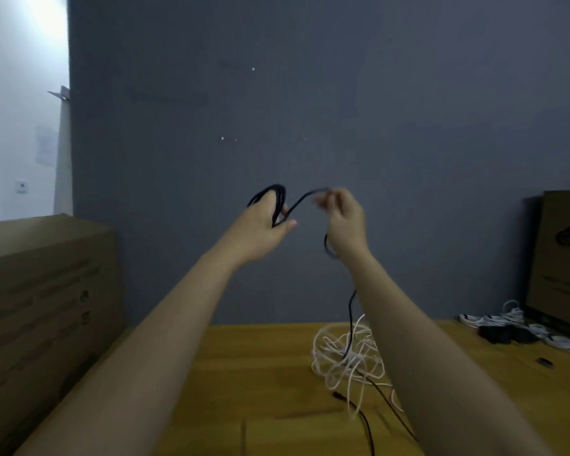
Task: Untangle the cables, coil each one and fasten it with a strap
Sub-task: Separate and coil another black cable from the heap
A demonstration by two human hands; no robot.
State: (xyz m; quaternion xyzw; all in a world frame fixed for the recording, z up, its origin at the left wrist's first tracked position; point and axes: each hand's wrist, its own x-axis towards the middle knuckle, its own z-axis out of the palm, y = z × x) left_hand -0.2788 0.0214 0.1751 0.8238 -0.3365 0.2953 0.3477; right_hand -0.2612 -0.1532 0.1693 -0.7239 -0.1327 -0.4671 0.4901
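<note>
- far left i see a cardboard box [43, 291] standing on the wooden table [264, 373]; its printing is too dim for me to read and its left side runs out of frame.
- my left hand [264, 225] is raised in front of the grey wall [310, 93], with loops of the black cable [278, 195] wrapped round its fingers and the thumb pressed against the strands. i cannot count the loops.
- from there the black cable arcs across to my right hand [344, 218], whose fingers [323, 202] are curled and pinching it; they are motion-blurred, so the exact pinch is hard to make out.
- below the right hand the cable slips behind the wrist, reappears beside the forearm, and hangs down to the table.
- it lands in a tangle of white cable [346, 357] lying loose on the table; the right forearm hides part of that heap, and black strands run out toward the bottom edge.
- further right, near the wall, lies a pile of bundled white cables [504, 317] with dark items i cannot identify.
- at the far right a second cardboard box [563, 258] leans upright, cut off by the frame edge.
</note>
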